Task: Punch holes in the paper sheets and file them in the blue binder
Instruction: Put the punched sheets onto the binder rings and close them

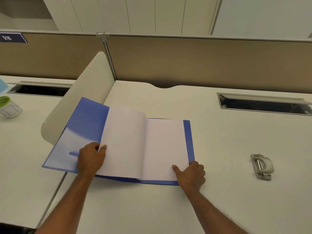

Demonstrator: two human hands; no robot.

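The blue binder (87,125) lies open on the surface (228,132), spine running from 12 to 6 o'clock. The paper sheets (126,141), judged light, limp and easily creased, are best taken by an edge. The leaf's 9 o'clock edge is pinched by the left hand (92,159); the right hand (191,174) is pressed flat at the 5 o'clock corner.

The open binder (87,119) lies on the desk (219,132) (paper sheets (143,146) inside it), with the hole punch (262,166) well to its right.
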